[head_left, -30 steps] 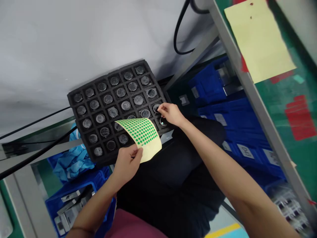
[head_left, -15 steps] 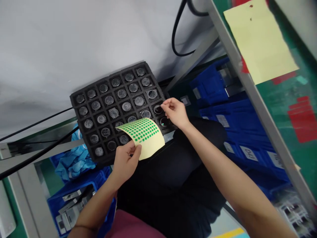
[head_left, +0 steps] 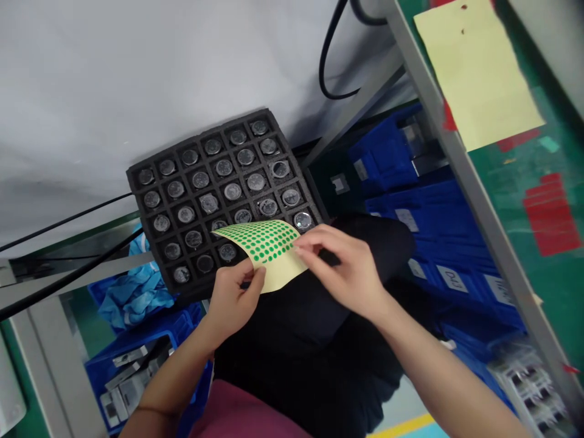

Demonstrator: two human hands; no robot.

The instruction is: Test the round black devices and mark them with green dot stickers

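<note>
My left hand (head_left: 235, 301) grips a pale yellow sheet of green dot stickers (head_left: 278, 277) at its lower left edge, thumb on top. The sheet curves upward over the near side of a black foam tray (head_left: 314, 204). At the sheet's right edge, my right hand (head_left: 344, 264) pinches beside the end of the dot rows; whether a single dot is between the fingertips cannot be seen. Round, watch-like pieces (head_left: 232, 191) sit in the tray's square compartments. One piece (head_left: 302, 221) at the near right corner bears a small pale green spot. The sheet hides several compartments.
Blue bins (head_left: 424, 219) stand on the right below a green board (head_left: 563, 158) with a yellow paper (head_left: 479, 73). Another blue bin (head_left: 132, 365) with boxy parts is at lower left, near a light blue cloth (head_left: 137, 292). Black cables (head_left: 68, 277) cross the left side.
My right hand has moved down and back from the tray's right-hand compartments to the sheet's right edge. My left hand still holds the sheet in nearly the same place.
</note>
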